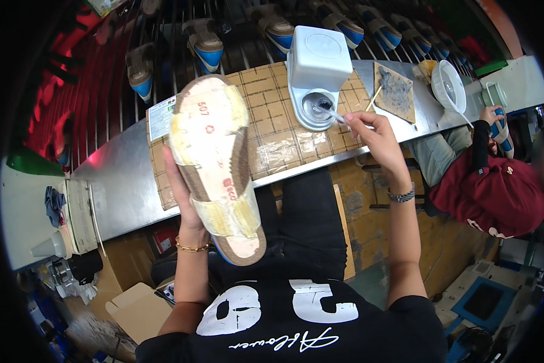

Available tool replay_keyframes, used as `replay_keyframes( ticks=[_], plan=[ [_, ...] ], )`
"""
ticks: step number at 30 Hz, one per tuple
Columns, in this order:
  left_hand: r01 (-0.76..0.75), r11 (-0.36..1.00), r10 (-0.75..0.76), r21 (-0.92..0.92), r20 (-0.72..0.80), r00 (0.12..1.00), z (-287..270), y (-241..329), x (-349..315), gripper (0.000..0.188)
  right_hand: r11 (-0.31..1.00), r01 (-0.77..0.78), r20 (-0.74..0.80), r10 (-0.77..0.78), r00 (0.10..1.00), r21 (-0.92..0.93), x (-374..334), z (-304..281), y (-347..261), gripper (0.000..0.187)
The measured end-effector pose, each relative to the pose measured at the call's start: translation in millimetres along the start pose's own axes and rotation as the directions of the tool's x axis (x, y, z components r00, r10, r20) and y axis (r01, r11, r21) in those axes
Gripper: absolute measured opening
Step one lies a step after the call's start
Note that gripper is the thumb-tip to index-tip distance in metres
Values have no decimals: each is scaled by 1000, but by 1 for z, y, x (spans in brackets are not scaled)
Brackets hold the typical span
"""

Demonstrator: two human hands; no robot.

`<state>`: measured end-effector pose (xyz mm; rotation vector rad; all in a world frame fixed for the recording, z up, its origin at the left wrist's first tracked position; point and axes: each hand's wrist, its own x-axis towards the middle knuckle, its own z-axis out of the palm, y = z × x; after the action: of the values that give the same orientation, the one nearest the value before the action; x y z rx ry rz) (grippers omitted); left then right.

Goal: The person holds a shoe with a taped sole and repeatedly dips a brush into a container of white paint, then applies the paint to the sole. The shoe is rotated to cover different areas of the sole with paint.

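My left hand (180, 187) is closed round the left edge of a sandal upper on a last (213, 142), holding it with its underside up. The pale underside has folded strap edges with yellowish patches, a brown rim and a bit of blue at the heel. In my right hand (373, 134) a brush (335, 114) with a pale handle is pinched between the fingers. Its dark bristle end dips into the round cup of a white glue dispenser (320, 60), which stands on the cardboard sheet (278, 139).
A stained square board (395, 91) with a thin stick lies right of the dispenser, and a white bowl (448, 85) beyond it. Lasted shoes (205, 48) rest on the roller rack behind. At the right, a person in a maroon top (490, 193) holds a blue-soled shoe (503, 136).
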<state>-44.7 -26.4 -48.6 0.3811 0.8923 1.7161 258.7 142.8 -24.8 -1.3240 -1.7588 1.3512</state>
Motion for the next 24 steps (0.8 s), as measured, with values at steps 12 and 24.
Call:
replay_keyframes(
  ticks=[12, 24],
  plan=[
    [19, 978, -109, 210, 427, 898, 58, 0, -17, 89, 567, 697, -194, -817, 543, -439, -56, 39, -121, 26],
    [-166, 928, 6, 334, 430, 903, 71, 6, -30, 92, 580, 704, -152, -804, 574, -410, -68, 52, -145, 19]
  ],
)
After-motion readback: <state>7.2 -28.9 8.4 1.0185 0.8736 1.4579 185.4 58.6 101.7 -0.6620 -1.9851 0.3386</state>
